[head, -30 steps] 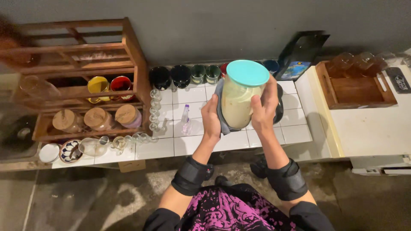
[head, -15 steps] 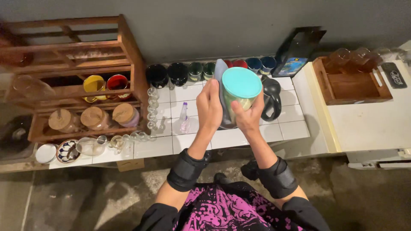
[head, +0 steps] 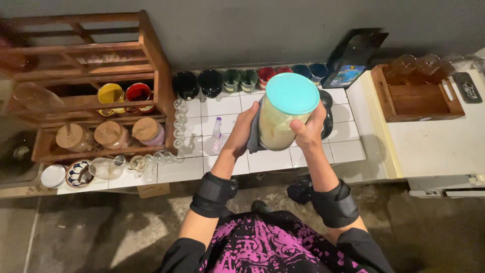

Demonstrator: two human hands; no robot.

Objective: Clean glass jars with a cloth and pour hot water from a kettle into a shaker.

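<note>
Both hands held a jar [head: 283, 121] with a teal lid [head: 292, 93] above the tiled table [head: 227, 164]. The left hand [head: 242, 132] pressed a grey cloth [head: 253, 132] to the jar's side, fingers wrapped shut round it; the right hand [head: 308, 129] gripped the other side. A small bottle [head: 216, 132] stood just left. Cups [head: 247, 80] lined the wall edge, a wooden rack [head: 91, 86] bounded the left, a tray [head: 417, 98] lay well right.

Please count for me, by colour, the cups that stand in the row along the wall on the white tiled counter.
Black glossy cups: 2
Dark green cups: 2
Red cups: 2
Blue cups: 2
Total: 8

The turquoise-lidded jar, held in both hands, partly hides the red and blue ones.
</note>
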